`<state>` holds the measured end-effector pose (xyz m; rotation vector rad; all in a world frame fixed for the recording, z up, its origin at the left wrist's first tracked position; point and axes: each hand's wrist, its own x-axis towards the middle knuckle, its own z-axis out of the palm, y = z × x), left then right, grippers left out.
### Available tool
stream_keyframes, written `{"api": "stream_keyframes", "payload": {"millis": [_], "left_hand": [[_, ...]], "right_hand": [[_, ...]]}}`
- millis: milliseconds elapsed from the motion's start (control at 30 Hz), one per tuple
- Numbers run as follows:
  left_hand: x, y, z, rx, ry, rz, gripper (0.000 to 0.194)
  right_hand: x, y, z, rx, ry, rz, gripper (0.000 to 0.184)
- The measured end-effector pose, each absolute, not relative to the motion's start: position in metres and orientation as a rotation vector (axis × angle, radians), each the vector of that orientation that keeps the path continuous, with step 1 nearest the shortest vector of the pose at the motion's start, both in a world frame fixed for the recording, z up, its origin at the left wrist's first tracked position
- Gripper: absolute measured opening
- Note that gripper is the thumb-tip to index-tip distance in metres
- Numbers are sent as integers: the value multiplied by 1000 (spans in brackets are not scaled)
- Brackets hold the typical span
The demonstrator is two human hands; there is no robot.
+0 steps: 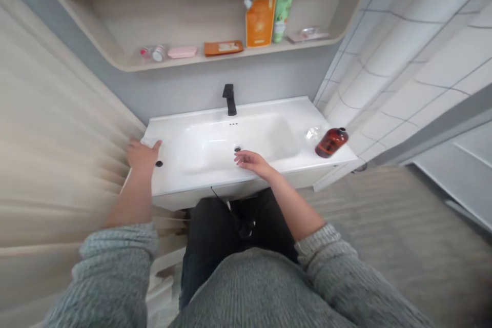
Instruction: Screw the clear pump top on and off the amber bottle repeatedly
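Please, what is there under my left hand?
Under your left hand is the counter's left end. Something pale shows beside the thumb; your hand covers the rest, so I cannot tell what it is.

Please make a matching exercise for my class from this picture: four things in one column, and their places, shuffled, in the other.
1. Black faucet
2. Reddish-brown bottle
3. Orange pouch
4. Right hand

A. On the shelf, beside a green tube
B. Over the near side of the basin
C. Behind the basin
D. On the counter's right end

Pairs: 1-C, 2-D, 3-A, 4-B
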<state>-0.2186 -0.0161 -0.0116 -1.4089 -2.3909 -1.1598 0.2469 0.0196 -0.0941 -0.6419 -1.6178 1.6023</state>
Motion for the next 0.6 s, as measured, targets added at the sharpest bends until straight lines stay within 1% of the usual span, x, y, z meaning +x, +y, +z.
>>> {"api": "stream_keyframes", "payload": {"millis": [33,67,167,233,300,400,467,533,600], "left_hand": [[-211,-21,-12,-1352,-2354,-1130,93],[-199,-28,-12,-1325,-2296,-1099,92],[-143,-51,-24,-1608,-2015,-1088,65],[-100,-64,-40,-1928,-1930,-1033,53],[-64,-69,-59,-2127,-1920,-969,51],[-40,-67,-83,-2218,-1969,-934,47],[-39,-63,-91,-2215,-2006,-916,45],[-43,-60,-95,-2203,-2022,-879,45],[-46,-59,-96,-2199,-2017,-841,46]], "right_hand": [[247,19,-93,-649,-1621,1594,56],[247,18,-92,-661,-1625,1584,55],[242,14,-89,-756,-1651,1496,51],[240,12,-83,-904,-1665,1337,44],[246,12,-68,-1075,-1713,1090,34],[278,22,-19,-1264,-1929,620,24],[313,40,25,-1431,-2103,260,27],[350,68,66,-1706,-2207,-64,33],[383,101,95,-2028,-2269,-240,41]]}}
